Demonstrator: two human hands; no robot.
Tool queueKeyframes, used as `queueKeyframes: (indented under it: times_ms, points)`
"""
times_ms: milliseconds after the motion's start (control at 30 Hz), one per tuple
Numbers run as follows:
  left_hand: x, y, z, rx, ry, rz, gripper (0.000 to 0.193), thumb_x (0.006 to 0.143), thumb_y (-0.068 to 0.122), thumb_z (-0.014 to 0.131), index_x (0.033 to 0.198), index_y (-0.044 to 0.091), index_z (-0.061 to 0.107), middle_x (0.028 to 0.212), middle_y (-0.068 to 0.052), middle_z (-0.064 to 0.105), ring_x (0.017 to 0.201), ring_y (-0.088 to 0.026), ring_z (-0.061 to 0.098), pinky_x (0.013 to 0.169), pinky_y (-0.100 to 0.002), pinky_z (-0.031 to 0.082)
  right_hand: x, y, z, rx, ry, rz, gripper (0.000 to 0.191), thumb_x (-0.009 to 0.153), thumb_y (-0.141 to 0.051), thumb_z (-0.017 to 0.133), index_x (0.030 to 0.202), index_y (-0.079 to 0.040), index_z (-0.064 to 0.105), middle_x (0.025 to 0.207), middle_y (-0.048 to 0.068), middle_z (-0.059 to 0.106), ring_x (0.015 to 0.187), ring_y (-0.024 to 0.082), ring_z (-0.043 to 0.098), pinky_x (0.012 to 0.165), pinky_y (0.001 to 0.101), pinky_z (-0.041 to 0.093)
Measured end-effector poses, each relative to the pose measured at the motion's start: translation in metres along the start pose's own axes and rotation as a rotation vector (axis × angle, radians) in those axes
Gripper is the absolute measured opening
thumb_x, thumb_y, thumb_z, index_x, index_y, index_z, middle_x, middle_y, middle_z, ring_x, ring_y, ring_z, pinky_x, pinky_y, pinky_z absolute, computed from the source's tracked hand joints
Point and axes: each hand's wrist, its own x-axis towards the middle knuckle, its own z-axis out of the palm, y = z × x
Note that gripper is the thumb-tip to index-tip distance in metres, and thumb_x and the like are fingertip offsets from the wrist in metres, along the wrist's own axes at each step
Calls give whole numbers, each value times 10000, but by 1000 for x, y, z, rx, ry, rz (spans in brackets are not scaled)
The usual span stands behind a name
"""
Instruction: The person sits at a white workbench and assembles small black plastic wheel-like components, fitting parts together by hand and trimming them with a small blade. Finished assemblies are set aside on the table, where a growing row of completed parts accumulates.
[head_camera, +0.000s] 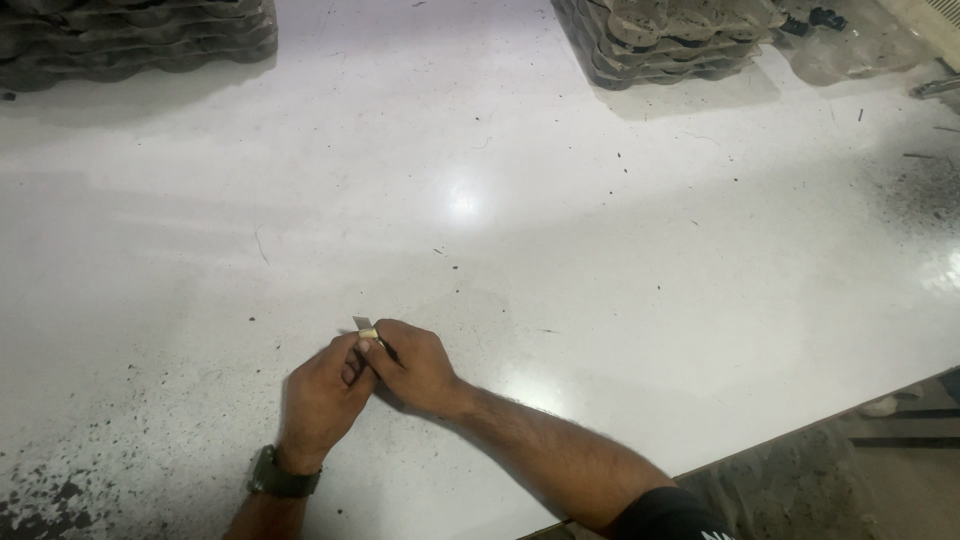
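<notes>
Both my hands meet low on the white table (480, 220), near its front edge. My right hand (418, 368) pinches a small tool with a short metal blade and a yellowish collar (364, 326); its tip pokes out above my fingers. My left hand (322, 398), with a dark watch on the wrist, is curled against the right one and touches the same small tool. How much of the tool lies inside the hands is hidden.
A stack of dark grey moulded trays (130, 40) sits at the back left, another stack (670, 40) at the back right beside clear plastic (850, 45). Black specks and grime mark the table's left front and right side. The table edge runs diagonally at lower right.
</notes>
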Motion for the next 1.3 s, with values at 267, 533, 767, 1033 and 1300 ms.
queueKeyframes:
  times_ms: [267, 533, 767, 1033, 1300]
  points:
    - [0, -1, 2, 12, -8, -9, 306, 850, 190, 773, 1127, 78, 703, 652, 5, 675, 518, -76, 611, 453, -253, 515, 0, -1, -2, 7, -45, 59, 315, 1076, -274, 527, 847, -67, 590, 719, 47, 609, 628, 143, 578, 570, 347, 503]
    - [-1, -3, 3, 5, -17, -16, 289, 864, 178, 766, 1127, 78, 703, 676, -8, 693, 539, -82, 627, 466, -254, 525, 0, 0, -1, 2, -16, 16, 310, 1076, -270, 533, 855, -63, 598, 729, 49, 613, 635, 147, 586, 575, 347, 505]
    - [-1, -2, 2, -6, -4, -3, 289, 868, 180, 765, 1131, 77, 702, 692, -5, 699, 552, -78, 633, 472, -245, 527, 0, -1, -1, 3, -6, 11, 310, 1075, -271, 533, 853, -65, 596, 720, 48, 610, 624, 149, 580, 565, 348, 499]
    - [-1, 5, -1, -16, 1, 5, 257, 872, 172, 758, 1105, 81, 701, 689, -10, 693, 544, -87, 633, 478, -254, 526, -1, -2, -2, -4, 4, 12, 324, 1072, -270, 546, 834, -54, 586, 718, 53, 602, 631, 159, 574, 579, 358, 495]
    - [-1, 7, -4, -6, -30, -32, 263, 873, 178, 756, 1114, 93, 695, 708, -25, 702, 565, -109, 645, 501, -277, 542, -1, -2, -1, 37, -5, 8, 305, 1068, -267, 540, 847, -63, 591, 725, 44, 606, 636, 144, 574, 577, 347, 503]
